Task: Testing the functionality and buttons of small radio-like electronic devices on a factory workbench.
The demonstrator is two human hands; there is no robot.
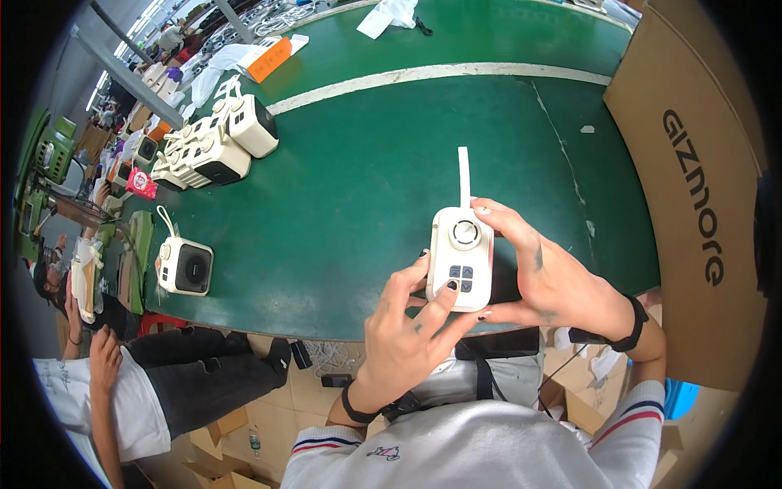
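Over the near part of the green table I hold a small cream portable speaker (442, 244) with its buttoned panel facing up. A round knob and several dark buttons show on that panel, and a pale strap stretches away from its far end. My left hand (407, 326) closes on the near left side, one dark-nailed fingertip touching the buttons. Around the right side curves my right hand (550, 281), fingers at the far corner and thumb at the near corner. The speaker's underside is hidden.
A single cream speaker (186, 266) stands at the table's left edge, with a cluster of similar speakers (216, 151) beyond it. A large cardboard box (692, 196) rises on the right. An orange box (269, 59) lies at the far left. Another person (147, 391) sits at left.
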